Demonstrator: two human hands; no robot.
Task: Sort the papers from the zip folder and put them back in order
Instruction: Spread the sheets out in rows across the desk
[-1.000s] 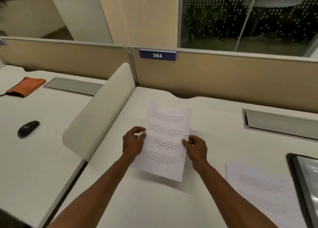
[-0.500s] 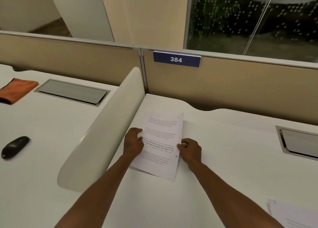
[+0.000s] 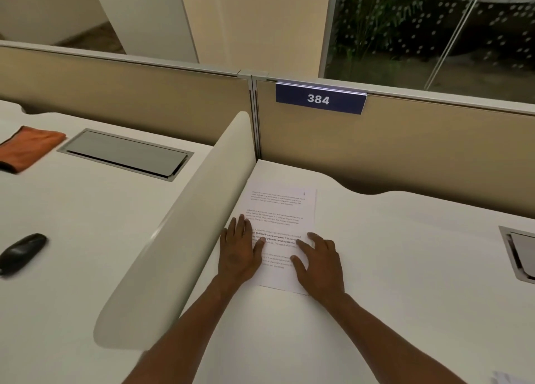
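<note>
Printed sheet [image 3: 285,210] lies flat on white desk [image 3: 405,268], hard against curved divider [image 3: 179,233]. Left hand [image 3: 238,253] flat on its left edge, fingers straight. Right hand [image 3: 321,262] spread on its right edge, fingertips pressing paper.

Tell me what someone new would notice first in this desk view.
Both hands, the left hand and right hand, press flat on a printed sheet lying on the white desk beside the curved divider. Above it, a blue 384 sign hangs on the beige partition.
</note>
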